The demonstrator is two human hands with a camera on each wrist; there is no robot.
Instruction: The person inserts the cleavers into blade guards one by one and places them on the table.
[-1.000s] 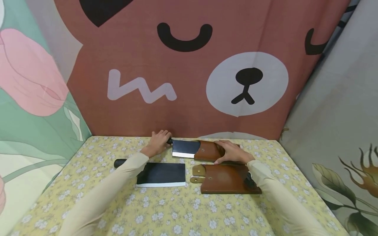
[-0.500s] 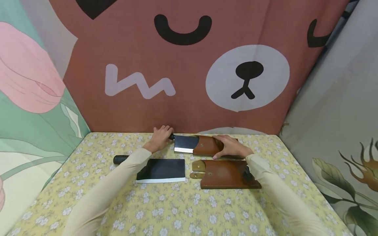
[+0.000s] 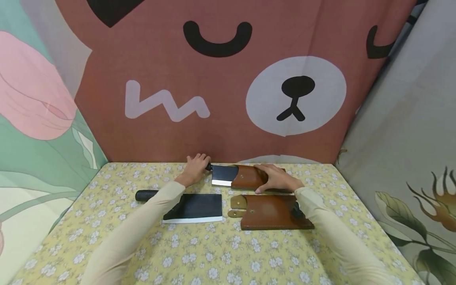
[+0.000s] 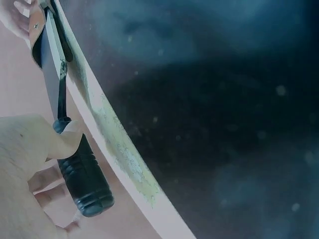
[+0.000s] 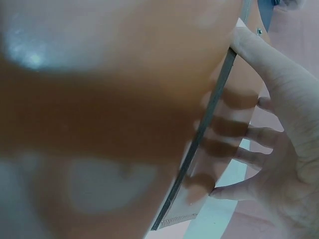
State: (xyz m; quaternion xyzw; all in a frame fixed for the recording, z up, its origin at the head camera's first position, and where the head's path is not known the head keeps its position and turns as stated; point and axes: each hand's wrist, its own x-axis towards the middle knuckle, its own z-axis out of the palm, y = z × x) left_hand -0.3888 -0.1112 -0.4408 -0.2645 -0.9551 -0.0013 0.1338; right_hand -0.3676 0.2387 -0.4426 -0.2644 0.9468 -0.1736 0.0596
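Observation:
At the back of the table, my left hand [image 3: 195, 171] grips a cleaver [image 3: 224, 174] by its black ribbed handle. In the left wrist view the thumb lies across the cleaver's handle [image 4: 85, 179]. The front part of its dark blade is inside a brown leather sheath [image 3: 246, 177]; a short stretch with the bright edge shows outside. My right hand [image 3: 280, 178] holds that sheath from the right. In the right wrist view its thumb presses one edge of the leather sheath [image 5: 234, 107], and the spread fingertips lie against its flat face.
A second cleaver [image 3: 201, 206] lies nearer me on the left, its handle partly behind my left sleeve. Right of it lies another brown sheath [image 3: 270, 211] with two tan snap straps. The flowered tablecloth [image 3: 199, 253] ends at a bear-print curtain [image 3: 228, 138].
My left hand has moved right with the cleaver, and less of the blade shows outside the sheath. My right hand keeps its hold. The head view has shifted slightly.

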